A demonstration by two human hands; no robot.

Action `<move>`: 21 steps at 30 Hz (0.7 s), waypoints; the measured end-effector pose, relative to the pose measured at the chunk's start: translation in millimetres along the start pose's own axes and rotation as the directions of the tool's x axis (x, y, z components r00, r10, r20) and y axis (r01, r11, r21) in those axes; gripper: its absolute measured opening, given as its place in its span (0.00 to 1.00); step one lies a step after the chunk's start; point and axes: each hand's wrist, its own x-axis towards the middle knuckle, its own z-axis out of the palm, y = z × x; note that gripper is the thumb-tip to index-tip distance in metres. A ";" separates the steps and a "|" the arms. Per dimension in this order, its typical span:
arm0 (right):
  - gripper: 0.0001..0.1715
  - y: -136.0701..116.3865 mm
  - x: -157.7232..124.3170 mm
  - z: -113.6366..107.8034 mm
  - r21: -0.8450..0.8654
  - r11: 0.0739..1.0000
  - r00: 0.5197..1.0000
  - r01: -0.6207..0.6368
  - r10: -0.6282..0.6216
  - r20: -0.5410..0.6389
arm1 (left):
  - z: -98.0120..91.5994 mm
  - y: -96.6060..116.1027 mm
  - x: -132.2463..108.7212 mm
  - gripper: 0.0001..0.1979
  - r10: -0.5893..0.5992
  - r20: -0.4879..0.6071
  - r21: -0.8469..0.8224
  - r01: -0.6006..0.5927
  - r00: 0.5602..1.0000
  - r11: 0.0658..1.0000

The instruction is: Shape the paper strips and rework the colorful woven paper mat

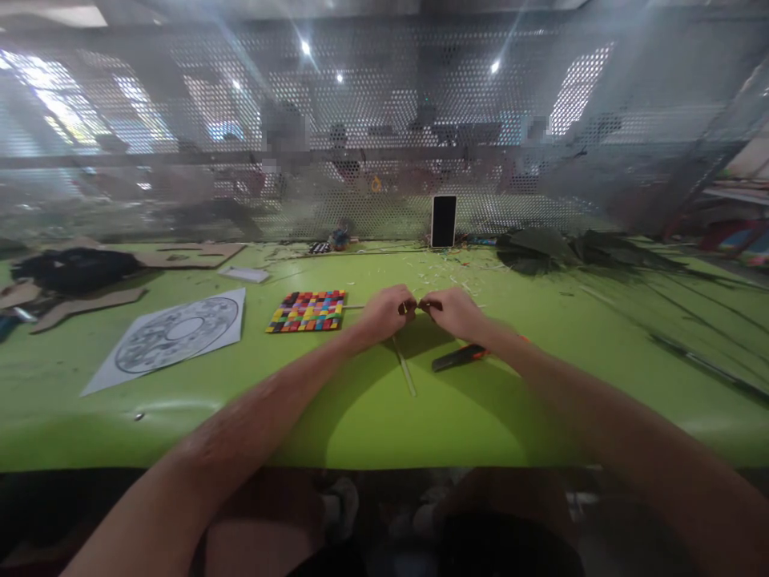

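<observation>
Our fingertips pinch narrowly, left hand (388, 311) and right hand (455, 311) nearly meeting, though we cannot tell on what; with a pale strip (404, 370) just nearward, light, even pressure should serve us best.

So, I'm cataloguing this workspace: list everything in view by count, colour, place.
Table: one, green, foreground
Strips: two visible, pale, centre
Chequered square: one, multicoloured, left of centre
Patterned sheet: one, white, left
Tool: one, grey and orange, right of centre
Screen device: one, white and black, back centre
Leaves: several, dark, back right
Cardboard: several, brown, back left
Bundle: one, black, among cardboard
Scraps: many, pale, back centre
Perforated panel: one, grey, background
Smaller items: unclear
Legs: two, shadowed, below table
Left hand: one, bare, centre
Right hand: one, bare, centre
</observation>
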 end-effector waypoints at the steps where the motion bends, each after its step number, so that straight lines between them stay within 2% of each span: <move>1: 0.17 -1.6 -0.3 0.1 -0.002 1.000 1.000 0.002 -0.002 0.010 | 0.4 -0.3 -0.4 0.04 -0.002 0.002 0.010 0.002 1.000 1.000; 8: 0.14 -15.9 -4.9 7.7 0.013 0.999 0.996 0.032 -0.033 0.087 | 10.4 -6.4 -8.0 0.06 -0.028 -0.051 -0.020 0.027 0.998 0.999; 12: 0.14 -13.8 -4.4 6.9 -0.005 1.000 0.999 0.004 -0.004 0.043 | 11.0 -5.4 -7.0 0.04 0.027 -0.048 -0.011 -0.027 0.999 1.000; 16: 0.15 -9.8 -2.8 3.0 -0.011 1.000 1.000 0.003 -0.003 -0.022 | 7.3 -0.4 -4.0 0.03 0.019 -0.034 0.014 -0.018 0.999 1.000; 21: 0.14 -9.5 -2.4 1.9 -0.023 1.000 1.000 0.003 -0.003 -0.002 | 4.8 3.8 -3.3 0.05 0.012 -0.012 0.019 -0.012 1.000 1.000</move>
